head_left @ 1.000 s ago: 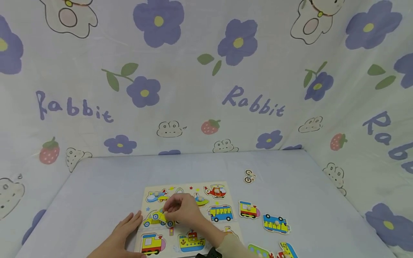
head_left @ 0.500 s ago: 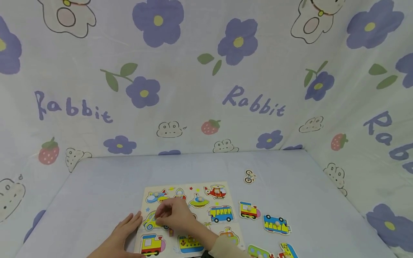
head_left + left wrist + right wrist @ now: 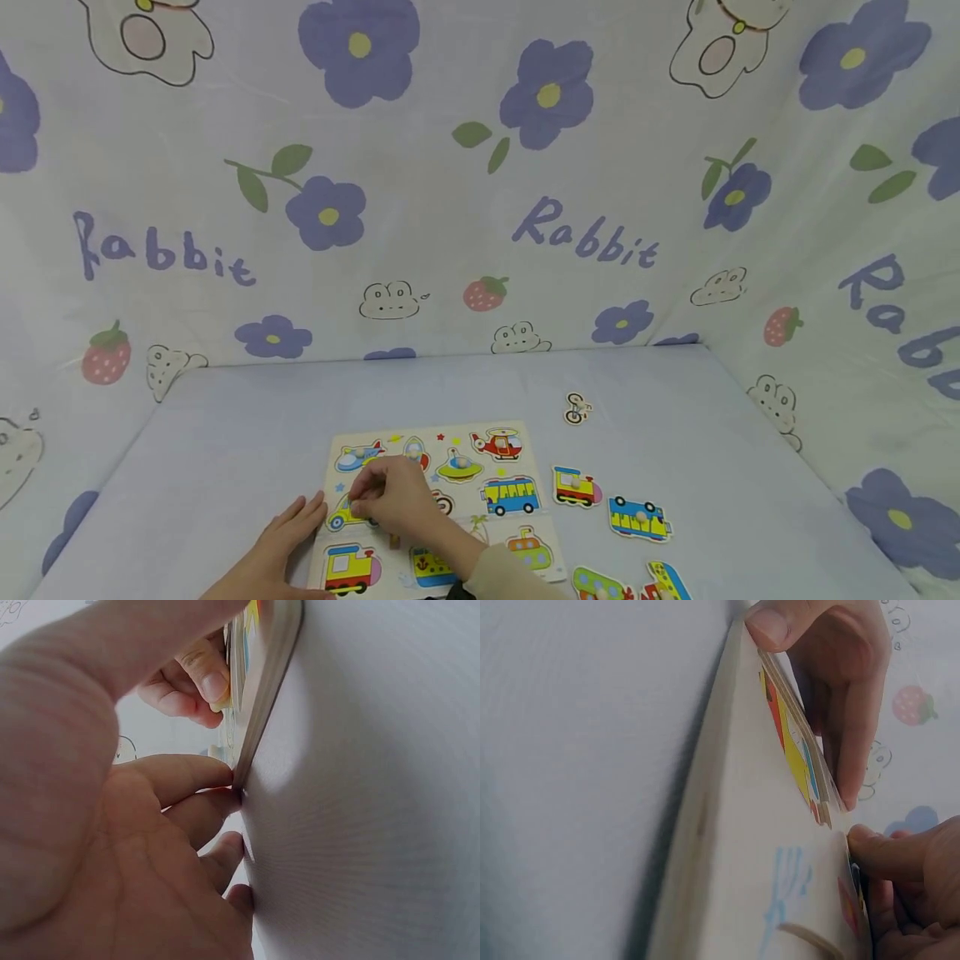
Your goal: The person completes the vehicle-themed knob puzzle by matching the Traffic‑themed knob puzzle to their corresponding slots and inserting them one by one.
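My right hand (image 3: pixel 401 500) pinches the small knob of a yellow car puzzle piece (image 3: pixel 339 518), over the car picture at the left of a wooden vehicle puzzle board (image 3: pixel 517 518). The fingers cover much of the piece; whether it sits flat in its recess I cannot tell. In the left wrist view the thumb (image 3: pixel 214 686) and fingertips meet on the pale knob. My left hand (image 3: pixel 273 550) rests at the board's left side, its fingers extended. Some of its fingertips touch the board edge in the left wrist view, and its thumb lies by the near corner.
Right of the board lie loose knobbed pieces: a train (image 3: pixel 576 487), a bus (image 3: pixel 639 518) turned upside down, a green piece (image 3: pixel 597 585) and a yellow-and-red piece (image 3: pixel 666 582). A bicycle piece (image 3: pixel 577 408) lies farther back. Knobbed plane (image 3: pixel 360 456), saucer (image 3: pixel 459 467) and helicopter (image 3: pixel 498 444) pieces sit on the board.
My right hand has moved left and slightly down with the yellow car piece, which was tilted and offset from its picture earlier. My left hand has stayed at the board's edge.
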Available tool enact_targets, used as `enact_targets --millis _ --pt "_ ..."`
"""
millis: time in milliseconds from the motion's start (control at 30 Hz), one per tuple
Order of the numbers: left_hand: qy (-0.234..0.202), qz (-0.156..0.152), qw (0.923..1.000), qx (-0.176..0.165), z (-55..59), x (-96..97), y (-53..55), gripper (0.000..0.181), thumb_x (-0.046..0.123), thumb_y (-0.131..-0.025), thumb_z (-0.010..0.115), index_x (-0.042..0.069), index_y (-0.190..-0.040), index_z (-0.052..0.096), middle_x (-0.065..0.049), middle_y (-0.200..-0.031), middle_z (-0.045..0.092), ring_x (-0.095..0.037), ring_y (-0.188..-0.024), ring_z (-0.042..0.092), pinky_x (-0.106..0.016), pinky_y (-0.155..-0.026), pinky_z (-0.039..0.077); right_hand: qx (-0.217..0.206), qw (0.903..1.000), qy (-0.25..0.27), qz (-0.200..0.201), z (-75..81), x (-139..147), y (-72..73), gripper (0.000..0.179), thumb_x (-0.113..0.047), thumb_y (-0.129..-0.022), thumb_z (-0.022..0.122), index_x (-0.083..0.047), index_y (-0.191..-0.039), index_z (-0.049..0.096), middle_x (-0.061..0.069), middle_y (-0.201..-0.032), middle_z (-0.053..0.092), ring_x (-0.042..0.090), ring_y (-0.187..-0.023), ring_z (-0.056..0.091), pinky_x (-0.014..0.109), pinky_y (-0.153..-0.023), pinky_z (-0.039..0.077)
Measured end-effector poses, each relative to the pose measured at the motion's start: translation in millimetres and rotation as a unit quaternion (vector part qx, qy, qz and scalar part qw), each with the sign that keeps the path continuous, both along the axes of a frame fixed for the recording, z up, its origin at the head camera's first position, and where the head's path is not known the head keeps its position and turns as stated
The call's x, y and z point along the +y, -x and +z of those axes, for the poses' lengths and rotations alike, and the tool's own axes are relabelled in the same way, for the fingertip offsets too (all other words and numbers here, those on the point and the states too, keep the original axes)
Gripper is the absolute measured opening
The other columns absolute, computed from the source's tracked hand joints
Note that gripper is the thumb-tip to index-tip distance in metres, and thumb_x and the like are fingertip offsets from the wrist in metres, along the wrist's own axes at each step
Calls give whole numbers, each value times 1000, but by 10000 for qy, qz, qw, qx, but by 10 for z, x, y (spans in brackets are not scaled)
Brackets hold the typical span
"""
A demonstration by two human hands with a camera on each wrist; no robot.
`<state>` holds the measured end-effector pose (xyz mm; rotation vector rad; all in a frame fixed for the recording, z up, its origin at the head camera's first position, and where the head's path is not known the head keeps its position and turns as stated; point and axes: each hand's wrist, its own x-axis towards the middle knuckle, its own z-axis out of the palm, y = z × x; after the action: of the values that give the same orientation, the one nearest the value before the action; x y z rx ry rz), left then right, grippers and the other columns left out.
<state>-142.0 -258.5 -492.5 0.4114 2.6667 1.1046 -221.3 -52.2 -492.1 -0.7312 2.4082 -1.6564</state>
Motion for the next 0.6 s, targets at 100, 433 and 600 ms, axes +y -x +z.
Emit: enact_targets --millis 100,433,600 --pt "-7 -38 10000 65 -4 -6 0 107 39 -68 90 -8 -147 35 -24 -156 27 -53 -140 13 -72 -102 22 7 10000 47 -85 -4 -13 -2 17 1 -78 82 -12 -77 71 -9 -70 66 3 -60 60 19 -58 51" --pt "-58 -6 10000 9 -5 11 4 107 37 -68 90 -9 -147 35 -24 -156 26 -53 -140 12 -71 -103 21 7 9996 -207 -184 31 -43 -11 19 5 -76 82 -11 -75 70 -9 -68 64 2 -58 56 17 -57 49" --pt "-7 -9 10000 -36 -28 0 13 107 38 -69 90 -8 -148 34 -24 -156 25 -53 -141 11 -72 -103 22 184 9985 -512 -80 60 -53 -28 19 4 -78 81 -11 -76 69 -10 -69 62 0 -60 53 16 -58 48"
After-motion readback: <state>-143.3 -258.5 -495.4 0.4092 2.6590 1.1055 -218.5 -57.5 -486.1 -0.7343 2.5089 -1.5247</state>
